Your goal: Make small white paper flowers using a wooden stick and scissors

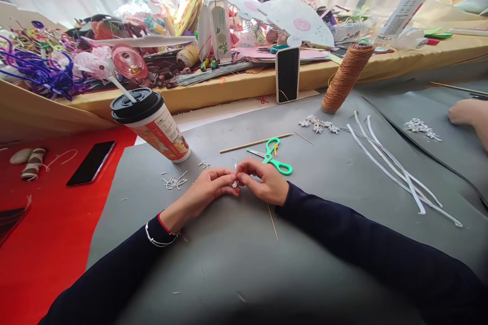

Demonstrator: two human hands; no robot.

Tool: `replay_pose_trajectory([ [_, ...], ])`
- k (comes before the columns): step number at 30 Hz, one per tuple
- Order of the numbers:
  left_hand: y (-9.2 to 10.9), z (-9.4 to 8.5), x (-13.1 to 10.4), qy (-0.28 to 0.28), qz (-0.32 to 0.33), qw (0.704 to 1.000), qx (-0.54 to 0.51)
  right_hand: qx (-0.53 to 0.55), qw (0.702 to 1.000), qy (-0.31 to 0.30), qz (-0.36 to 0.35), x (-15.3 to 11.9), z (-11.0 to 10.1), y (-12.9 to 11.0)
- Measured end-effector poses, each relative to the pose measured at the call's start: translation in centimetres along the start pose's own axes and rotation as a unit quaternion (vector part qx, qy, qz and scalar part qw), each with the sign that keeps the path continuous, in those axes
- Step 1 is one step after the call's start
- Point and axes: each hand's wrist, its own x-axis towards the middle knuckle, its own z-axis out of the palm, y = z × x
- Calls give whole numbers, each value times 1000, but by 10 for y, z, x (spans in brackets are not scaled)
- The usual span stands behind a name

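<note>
My left hand and my right hand meet over the grey mat. Between their pinched fingertips is a small white piece, mostly covered by the fingers; both hands grip it. Green-handled scissors lie with blades apart just beyond my right hand. Behind them rests a thin wooden stick. A thinner stick lies below my right hand. Short white clippings are scattered left of my left hand.
A lidded paper cup stands at the left, a phone upright at the back. Right of it are a brown twine spool, knotted white pieces and white strips. Another person's hand rests at the right edge.
</note>
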Motion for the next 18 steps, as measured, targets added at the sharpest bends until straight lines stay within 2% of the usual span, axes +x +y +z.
replay_pose_trajectory([
  [4,0,1,-1,13,50,995,87,1,1000,-8,-9,-1,1,-1],
  [7,-4,4,-3,50,102,976,184,-47,999,-5,-25,-3,2,0],
  [11,-12,8,-4,135,169,919,330,-153,984,28,-87,-5,3,6],
  [14,-14,10,-5,152,207,884,391,-234,956,56,-170,-4,4,10],
  [16,-13,12,-6,141,210,887,386,-292,931,57,-212,-4,4,10],
  [18,-12,14,-7,130,197,904,357,-344,908,49,-236,-3,3,9],
])
